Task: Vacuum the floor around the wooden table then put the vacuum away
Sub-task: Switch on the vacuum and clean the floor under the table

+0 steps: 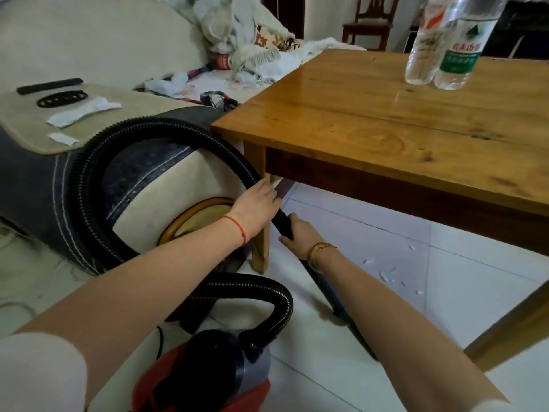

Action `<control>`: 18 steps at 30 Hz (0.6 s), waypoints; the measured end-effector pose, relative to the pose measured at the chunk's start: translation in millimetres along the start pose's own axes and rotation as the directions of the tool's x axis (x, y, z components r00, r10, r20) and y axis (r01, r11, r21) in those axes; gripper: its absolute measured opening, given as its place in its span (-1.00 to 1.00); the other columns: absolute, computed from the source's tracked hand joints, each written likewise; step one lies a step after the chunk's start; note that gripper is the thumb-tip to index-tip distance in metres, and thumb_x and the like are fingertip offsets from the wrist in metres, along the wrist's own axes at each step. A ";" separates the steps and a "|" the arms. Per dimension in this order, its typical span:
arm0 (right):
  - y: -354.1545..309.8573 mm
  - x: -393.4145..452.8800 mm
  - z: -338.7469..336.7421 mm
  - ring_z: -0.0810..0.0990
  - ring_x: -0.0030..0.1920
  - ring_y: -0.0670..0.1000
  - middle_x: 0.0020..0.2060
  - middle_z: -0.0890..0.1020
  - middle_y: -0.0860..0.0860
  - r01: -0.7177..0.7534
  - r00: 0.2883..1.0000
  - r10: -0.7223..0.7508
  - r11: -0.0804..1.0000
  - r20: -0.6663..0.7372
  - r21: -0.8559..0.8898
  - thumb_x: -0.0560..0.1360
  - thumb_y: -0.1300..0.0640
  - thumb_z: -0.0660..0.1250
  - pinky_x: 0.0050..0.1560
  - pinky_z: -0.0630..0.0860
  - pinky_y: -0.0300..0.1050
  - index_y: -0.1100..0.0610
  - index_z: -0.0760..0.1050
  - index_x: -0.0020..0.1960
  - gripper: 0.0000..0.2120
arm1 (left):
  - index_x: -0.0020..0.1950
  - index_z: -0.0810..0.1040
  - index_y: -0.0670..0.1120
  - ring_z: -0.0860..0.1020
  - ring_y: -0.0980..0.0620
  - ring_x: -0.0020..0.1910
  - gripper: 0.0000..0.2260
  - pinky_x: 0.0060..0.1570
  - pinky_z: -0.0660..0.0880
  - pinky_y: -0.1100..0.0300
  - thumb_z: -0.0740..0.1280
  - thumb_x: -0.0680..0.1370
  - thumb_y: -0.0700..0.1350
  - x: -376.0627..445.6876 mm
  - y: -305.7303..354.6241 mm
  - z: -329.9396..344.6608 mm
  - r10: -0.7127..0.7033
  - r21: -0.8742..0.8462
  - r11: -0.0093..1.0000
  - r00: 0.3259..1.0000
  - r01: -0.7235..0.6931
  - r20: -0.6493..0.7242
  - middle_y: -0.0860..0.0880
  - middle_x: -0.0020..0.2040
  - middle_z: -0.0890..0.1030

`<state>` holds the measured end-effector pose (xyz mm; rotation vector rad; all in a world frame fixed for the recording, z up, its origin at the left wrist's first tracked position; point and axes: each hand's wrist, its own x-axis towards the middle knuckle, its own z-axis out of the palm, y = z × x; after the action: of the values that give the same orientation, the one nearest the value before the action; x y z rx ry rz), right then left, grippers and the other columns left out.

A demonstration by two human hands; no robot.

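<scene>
Vacuum body (214, 373), red and grey with a black top, sits on the white tiled floor (341, 382) at 6 o'clock, nearest the camera. Its black ribbed hose (89, 185) loops up from the body, arcs toward 9 o'clock against the sofa arm (32, 162), and curves back to centre. Just past the body, the right hand (298, 237) curls round the black wand (283, 223), which slants down toward the floor at 5 o'clock behind the right forearm. Slightly farther, the left hand (255, 205), a red cord at its wrist, grips the hose end where it meets the wand, beside the counter leg (261, 221). White paper scraps (386, 275) lie on the tiles at 3 o'clock, under the wooden counter (386, 120). Two clear plastic bottles (445, 55) stand touching on the counter at 1 o'clock. A wooden chair (368, 22) stands farthest, at 12 o'clock.
</scene>
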<state>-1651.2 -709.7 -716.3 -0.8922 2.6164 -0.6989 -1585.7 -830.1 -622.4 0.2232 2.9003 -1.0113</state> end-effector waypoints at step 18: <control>1.2 -48.9 39.6 0.55 -0.11 0.11 0.00 0.53 0.10 0.524 0.850 -0.524 0.851 0.052 -0.003 0.55 0.09 0.28 -0.17 0.52 0.03 0.15 0.32 0.19 -0.72 | 0.33 0.40 0.02 0.52 -0.07 0.14 -0.63 -0.07 0.47 0.08 0.26 0.56 0.10 -68.1 14.1 -31.3 -0.075 -0.112 0.982 0.855 0.154 0.513 -0.05 0.14 0.54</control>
<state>-1597.9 -691.8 -744.7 -1.6396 2.3377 -0.7636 -1516.5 -807.6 -599.4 -0.2029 2.5007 -0.7193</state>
